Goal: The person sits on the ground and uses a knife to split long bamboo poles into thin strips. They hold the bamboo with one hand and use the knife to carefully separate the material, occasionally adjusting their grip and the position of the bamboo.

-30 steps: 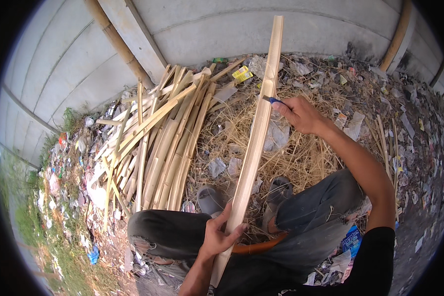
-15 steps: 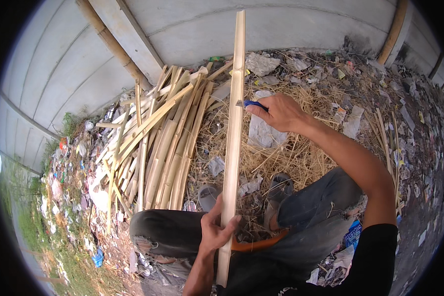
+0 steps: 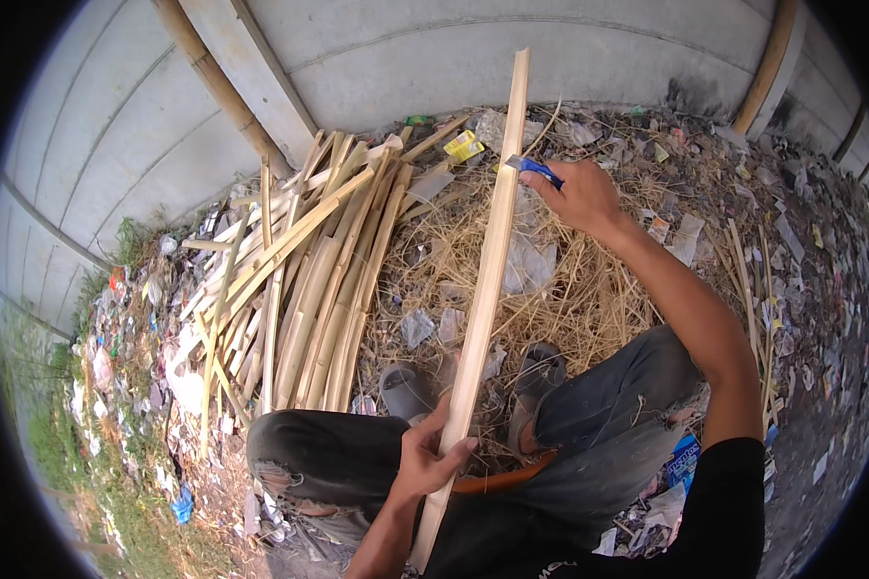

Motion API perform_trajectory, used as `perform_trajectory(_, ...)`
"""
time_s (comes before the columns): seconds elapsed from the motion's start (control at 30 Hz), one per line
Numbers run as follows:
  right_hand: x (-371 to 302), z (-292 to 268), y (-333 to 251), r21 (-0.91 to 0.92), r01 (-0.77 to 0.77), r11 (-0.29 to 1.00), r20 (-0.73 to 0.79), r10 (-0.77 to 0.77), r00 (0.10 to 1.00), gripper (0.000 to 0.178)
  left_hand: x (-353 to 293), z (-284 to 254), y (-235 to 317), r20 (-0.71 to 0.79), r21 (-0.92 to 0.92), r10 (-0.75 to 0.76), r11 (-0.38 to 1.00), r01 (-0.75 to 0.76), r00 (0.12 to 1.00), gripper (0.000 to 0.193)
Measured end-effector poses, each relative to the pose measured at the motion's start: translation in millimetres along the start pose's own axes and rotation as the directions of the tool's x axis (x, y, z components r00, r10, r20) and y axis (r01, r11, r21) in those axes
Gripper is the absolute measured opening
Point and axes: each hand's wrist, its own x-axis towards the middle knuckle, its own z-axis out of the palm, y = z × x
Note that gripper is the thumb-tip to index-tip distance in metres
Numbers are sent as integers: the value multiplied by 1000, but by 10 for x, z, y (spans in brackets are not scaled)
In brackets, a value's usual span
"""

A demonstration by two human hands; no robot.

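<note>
A long split bamboo strip (image 3: 488,280) slants up between my knees, its far end raised and leaning right. My left hand (image 3: 427,458) is closed around its near part, thumb across the edge. My right hand (image 3: 579,196) grips a utility knife (image 3: 539,172) with a blue handle. Its short blade touches the right edge of the strip, in the upper part. Beside the strip's far end, a thin curled shaving (image 3: 550,124) sticks out to the right.
A pile of split bamboo strips (image 3: 328,299) lies to the left. Straw-like shavings (image 3: 589,299) and litter cover the ground ahead. A grey panel wall (image 3: 550,58) with bamboo poles stands at the back. My sandalled feet (image 3: 406,391) are near the strip.
The strip's far end has swung right and dropped a little. My right hand and the knife have moved right and slightly farther up the strip. A thin shaving now shows beside it.
</note>
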Motion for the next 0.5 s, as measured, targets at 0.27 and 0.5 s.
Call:
perform_trajectory(0.27, -51, -12, 284, 352, 223, 909, -299, -117, 947, 42, 41, -17, -124, 44, 65, 98, 993, -101, 994, 68)
perform_trajectory(0.5, 25, -63, 46, 214, 135, 968, -361, -50, 931, 31, 24, 6, -87, 84, 123, 100, 986, -110, 991, 68)
